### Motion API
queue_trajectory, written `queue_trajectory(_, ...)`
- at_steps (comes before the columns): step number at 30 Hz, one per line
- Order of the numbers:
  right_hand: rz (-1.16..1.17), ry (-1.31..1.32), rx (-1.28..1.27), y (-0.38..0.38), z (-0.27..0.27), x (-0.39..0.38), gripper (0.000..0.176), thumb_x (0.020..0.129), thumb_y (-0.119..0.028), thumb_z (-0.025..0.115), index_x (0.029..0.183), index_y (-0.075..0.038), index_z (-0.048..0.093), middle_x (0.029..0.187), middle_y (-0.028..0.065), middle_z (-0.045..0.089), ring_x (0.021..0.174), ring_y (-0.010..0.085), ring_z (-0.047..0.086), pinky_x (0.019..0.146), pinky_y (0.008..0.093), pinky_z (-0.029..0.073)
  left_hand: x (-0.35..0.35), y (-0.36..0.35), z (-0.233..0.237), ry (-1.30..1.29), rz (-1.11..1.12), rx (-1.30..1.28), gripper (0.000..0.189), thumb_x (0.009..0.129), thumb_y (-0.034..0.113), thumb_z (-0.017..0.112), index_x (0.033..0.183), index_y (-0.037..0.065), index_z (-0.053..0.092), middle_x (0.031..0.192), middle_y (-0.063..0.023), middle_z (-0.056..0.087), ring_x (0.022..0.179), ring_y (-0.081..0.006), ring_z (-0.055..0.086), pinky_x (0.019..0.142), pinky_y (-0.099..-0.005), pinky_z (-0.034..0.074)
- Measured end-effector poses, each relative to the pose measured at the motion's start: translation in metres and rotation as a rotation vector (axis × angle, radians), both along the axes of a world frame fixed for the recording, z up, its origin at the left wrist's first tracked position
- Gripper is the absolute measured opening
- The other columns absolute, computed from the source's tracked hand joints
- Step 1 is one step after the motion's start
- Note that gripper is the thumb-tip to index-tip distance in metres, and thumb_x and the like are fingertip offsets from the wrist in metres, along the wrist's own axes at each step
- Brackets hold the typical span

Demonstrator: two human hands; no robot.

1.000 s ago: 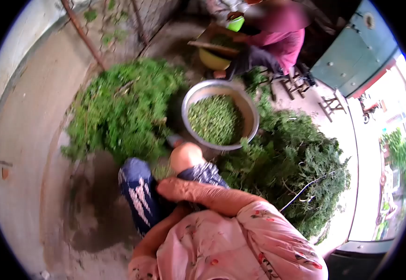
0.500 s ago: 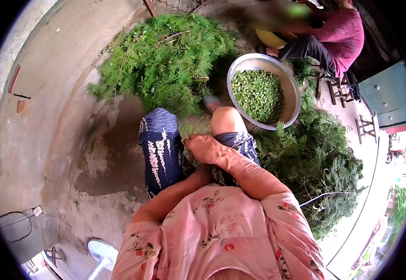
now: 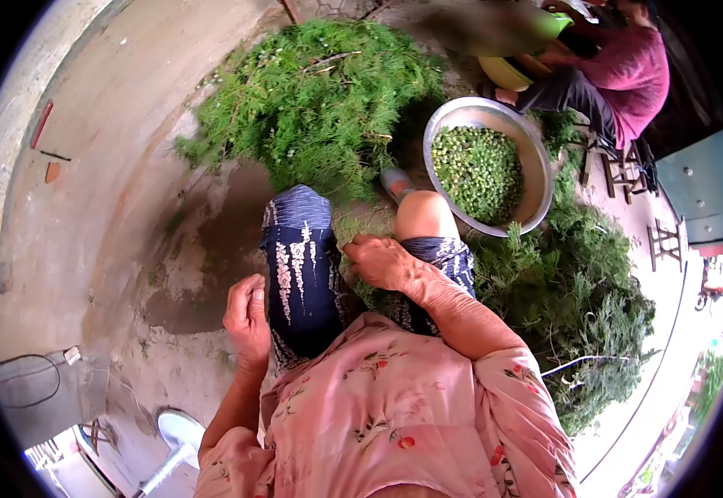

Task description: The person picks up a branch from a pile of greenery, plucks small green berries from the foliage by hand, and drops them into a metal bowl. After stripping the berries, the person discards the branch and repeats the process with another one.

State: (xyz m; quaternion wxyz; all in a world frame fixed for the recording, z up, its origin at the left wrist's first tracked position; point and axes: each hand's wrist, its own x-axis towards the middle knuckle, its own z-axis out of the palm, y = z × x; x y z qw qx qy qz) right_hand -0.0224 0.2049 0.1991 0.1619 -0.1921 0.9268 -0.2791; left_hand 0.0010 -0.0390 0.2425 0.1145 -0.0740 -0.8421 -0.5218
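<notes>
My right hand (image 3: 380, 262) is closed between my knees, fingers pinched on a feathery green sprig (image 3: 360, 222) that shows around it. Out to the left of my left knee is my left hand (image 3: 247, 322), its fingers curled in; whatever they may hold is too small to make out. Beyond my right knee stands a wide metal basin (image 3: 537, 176) holding many small round green cones (image 3: 477, 170), tilted toward me in this view. A heap of leafy green branches (image 3: 316, 100) lies in front of my feet.
Darker cut branches (image 3: 569, 307) are piled on my right. A person in a pink top (image 3: 627, 75) sits at the back right beside a yellow tub (image 3: 504, 73). Small wooden stools (image 3: 664, 242) stand at the right, and a white fan (image 3: 180, 430) at the lower left.
My left hand has come out from under my right arm and moved left, beside my left knee. My right hand stays between the knees. The view has shifted slightly.
</notes>
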Motion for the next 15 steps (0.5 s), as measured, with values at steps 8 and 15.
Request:
queue_trajectory(8,-0.001,0.046,0.013,0.004,0.004,0.002,0.024,0.076,-0.015,0.06,0.094,-0.001,0.052,0.092,0.0143,0.054,0.09,0.0331,0.056,0.075,0.0397,0.047,0.093,-0.06,-0.08,-0.716,-0.361,-0.021,0.031,0.081,0.005,0.05,0.112,-0.001,0.053,0.109,-0.0153,0.056,0.098,-0.0278,0.054,0.087,-0.0334,0.041)
queue_trajectory(15,0.002,0.093,-0.005,0.015,0.014,0.005,0.022,0.076,-0.015,0.063,0.091,-0.003,0.052,0.09,0.0151,0.054,0.087,0.0343,0.057,0.073,0.0415,0.047,0.11,-0.147,-0.175,-0.864,-0.259,-0.75,0.03,0.08,0.013,0.051,0.108,0.001,0.055,0.099,-0.019,0.059,0.088,-0.0313,0.058,0.079,-0.0354,0.046)
